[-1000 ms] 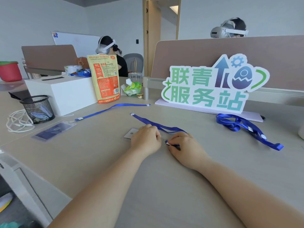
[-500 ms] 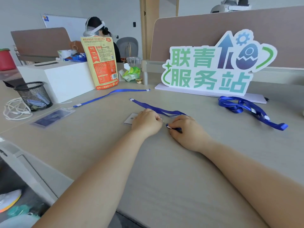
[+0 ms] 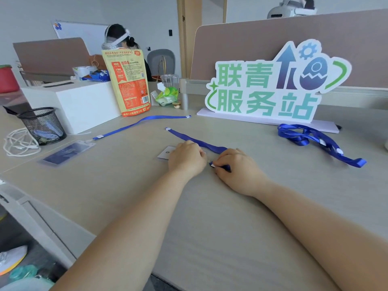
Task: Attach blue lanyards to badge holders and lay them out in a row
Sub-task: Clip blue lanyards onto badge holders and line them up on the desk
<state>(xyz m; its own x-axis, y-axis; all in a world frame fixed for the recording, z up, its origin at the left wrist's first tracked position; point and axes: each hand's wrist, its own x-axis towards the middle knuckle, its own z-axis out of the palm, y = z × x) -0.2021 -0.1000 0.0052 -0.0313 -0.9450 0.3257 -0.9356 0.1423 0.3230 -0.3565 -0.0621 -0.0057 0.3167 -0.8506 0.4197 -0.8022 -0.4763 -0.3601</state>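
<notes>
My left hand (image 3: 185,158) lies curled over a badge holder (image 3: 165,153) in the middle of the desk; only the holder's left corner shows. My right hand (image 3: 237,166) pinches the clip end of a blue lanyard (image 3: 195,140), whose strap runs back and left from my fingers. The two hands almost touch. A finished badge holder (image 3: 67,151) with its blue lanyard (image 3: 142,120) lies to the left. A bundle of loose blue lanyards (image 3: 310,137) sits at the right, in front of the sign.
A standing sign (image 3: 270,85) is behind my hands. A white box (image 3: 77,101), an orange pouch (image 3: 130,82), a mesh pen cup (image 3: 43,124) and a white cable (image 3: 19,141) crowd the left. Other people sit behind the dividers. The desk edge drops off at lower left.
The camera view has shifted; both hands stay together on the holder and the lanyard clip with hardly any movement.
</notes>
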